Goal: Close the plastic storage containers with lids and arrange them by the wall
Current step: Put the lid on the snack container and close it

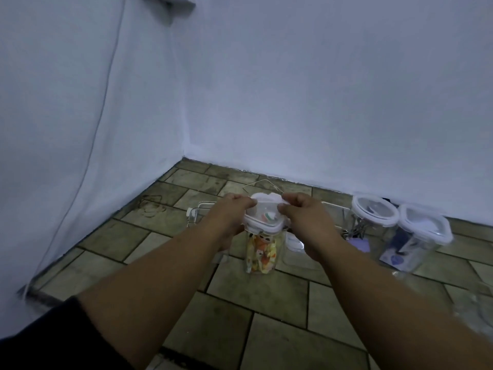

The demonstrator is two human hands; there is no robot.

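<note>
On a dim tiled floor (253,295) in a white corner, a lid (264,217) is pinched by the left hand (234,209) and right hand (301,212) atop a clear container (262,252), perhaps of sweets, with two lidded containers (373,217) set rightward by the wall (320,102).

- Three lidded containers are counted: the colourful container (262,252), plus a nearer jar (373,222) and a farther jar (424,236) to its right.
- Three white lids are counted, one per container, among them the colourful container's lid (264,212).
- At least two lidless clear tubs are made out: a left tub (196,213) and a right tub (334,208), either side of the colourful container.
- Two hands are counted at its top: left hand (229,217) and right hand (306,217).
- One bent wire (256,182) is seen behind it.
</note>
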